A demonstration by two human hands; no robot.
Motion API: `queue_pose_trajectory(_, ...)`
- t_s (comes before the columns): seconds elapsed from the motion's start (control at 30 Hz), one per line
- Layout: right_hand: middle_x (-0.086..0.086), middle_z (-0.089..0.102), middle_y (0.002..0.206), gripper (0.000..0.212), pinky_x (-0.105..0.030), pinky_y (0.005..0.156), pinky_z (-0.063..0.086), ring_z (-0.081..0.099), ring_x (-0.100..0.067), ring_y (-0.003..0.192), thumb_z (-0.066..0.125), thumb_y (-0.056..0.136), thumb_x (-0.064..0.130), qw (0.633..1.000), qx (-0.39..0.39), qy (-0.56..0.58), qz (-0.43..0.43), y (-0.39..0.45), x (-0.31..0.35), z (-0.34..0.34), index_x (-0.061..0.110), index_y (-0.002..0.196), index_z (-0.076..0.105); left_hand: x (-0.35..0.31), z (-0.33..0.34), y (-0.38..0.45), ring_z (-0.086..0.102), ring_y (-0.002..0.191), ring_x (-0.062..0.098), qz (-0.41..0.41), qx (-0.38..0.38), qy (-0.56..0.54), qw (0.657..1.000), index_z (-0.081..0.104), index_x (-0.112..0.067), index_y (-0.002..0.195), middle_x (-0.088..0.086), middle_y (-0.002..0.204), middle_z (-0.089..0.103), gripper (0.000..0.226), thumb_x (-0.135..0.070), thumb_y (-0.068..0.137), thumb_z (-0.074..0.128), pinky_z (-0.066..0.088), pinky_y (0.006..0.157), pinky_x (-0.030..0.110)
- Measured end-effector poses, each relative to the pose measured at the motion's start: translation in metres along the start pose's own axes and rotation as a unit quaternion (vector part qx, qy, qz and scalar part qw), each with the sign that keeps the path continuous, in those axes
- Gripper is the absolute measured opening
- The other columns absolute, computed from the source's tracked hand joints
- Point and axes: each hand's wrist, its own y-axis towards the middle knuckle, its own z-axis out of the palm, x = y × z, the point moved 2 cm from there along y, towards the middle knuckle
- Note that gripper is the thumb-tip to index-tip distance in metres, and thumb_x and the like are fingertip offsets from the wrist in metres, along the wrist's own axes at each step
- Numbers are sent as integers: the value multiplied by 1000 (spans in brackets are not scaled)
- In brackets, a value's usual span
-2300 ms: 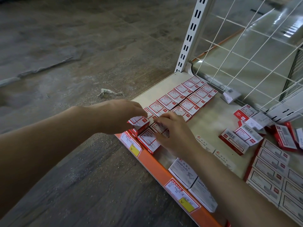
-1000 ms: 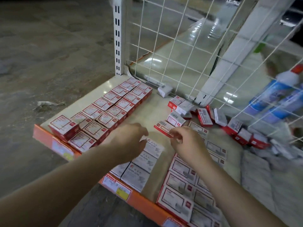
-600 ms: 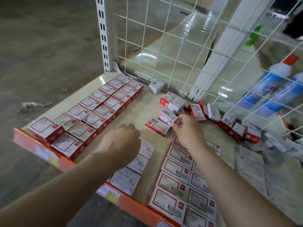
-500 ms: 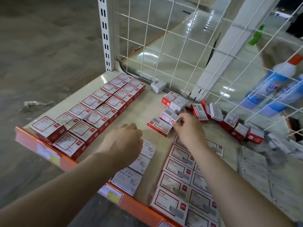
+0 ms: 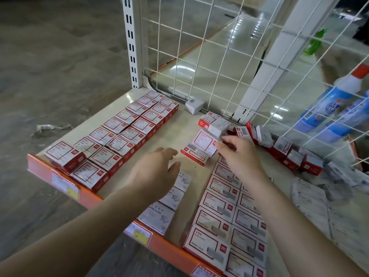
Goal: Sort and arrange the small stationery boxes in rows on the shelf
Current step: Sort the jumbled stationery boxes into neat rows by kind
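A: Nearest, what's changed?
B: Left hand (image 5: 157, 172) hovers, fingers apart, empty. The right hand (image 5: 239, 156) has reached the loose red box (image 5: 203, 140) mid-shelf (image 5: 179, 124); fingers pinching it, now lifted.
A: So another joins the rows.

red-and-white boxes (image 5: 119, 136) laid flat in 2 neat rows at the shelf's (image 5: 175, 128) left, grey paper-clip boxes (image 5: 159, 215) lined up at the front, loose boxes (image 5: 283, 152) tumbled along the wire back

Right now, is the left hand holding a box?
No, the left hand hovers open above the white paper clip boxes, gripping nothing.
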Motion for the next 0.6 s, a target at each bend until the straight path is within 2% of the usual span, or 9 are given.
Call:
queue_pose_trajectory(0.13,10,66,98,23,-17,76,48,60,-2,91,52,94,25,995,87,44,12,-27,1,-6,22,113,64,-10,-1,-7,50,114,11,3,7,-60,998,40,-24,138,-7,128,53,43,-33,97,40,39,85,19)
queue_pose_trajectory(0.2,13,66,97,23,-13,71,45,59,1,90,51,94,26,992,115,56,23,-36,-1,-7,24,113,63,-14,1,-12,52,115,12,6,28,-107,994,41,-24,138,-7,128,55,42,-32,97,41,44,88,22)
queue_pose_trajectory(0.27,16,65,94,18,-7,64,43,59,7,84,50,94,27,989,127,69,29,-41,-3,-8,29,107,64,-18,4,-17,55,114,13,5,51,-153,987,46,-23,135,-7,124,59,40,-29,96,42,49,92,25)
queue_pose_trajectory(0.33,18,64,86,14,-5,55,44,59,10,75,50,94,27,987,134,85,34,-46,-3,-8,36,93,61,-20,7,-19,59,110,12,13,64,-176,982,50,-22,131,-9,119,61,36,-26,96,44,51,91,28)
queue_pose_trajectory(0.4,19,64,83,17,-3,53,43,59,10,73,50,94,26,986,129,95,37,-48,-2,-9,39,87,57,-21,9,-20,60,106,10,9,67,-193,979,51,-22,129,-10,115,63,35,-24,95,46,52,89,26)
queue_pose_trajectory(0.47,19,63,85,15,-3,54,43,59,11,74,50,94,26,986,125,104,39,-50,-2,-10,38,89,57,-20,10,-20,61,105,10,-5,70,-213,974,51,-20,129,-9,114,64,35,-23,95,47,51,89,23)
queue_pose_trajectory(0.53,17,65,93,15,-6,63,47,60,9,83,51,94,26,986,125,103,42,-52,-1,-11,35,101,61,-19,11,-20,61,107,13,-14,69,-227,971,51,-18,129,-6,115,64,35,-22,95,47,50,89,23)
queue_pose_trajectory(0.6,13,65,105,26,-19,84,51,60,0,98,53,93,27,987,127,92,42,-53,-3,-10,29,118,60,-19,10,-20,61,108,13,-14,63,-230,971,52,-16,128,-4,116,64,35,-21,95,48,50,90,25)
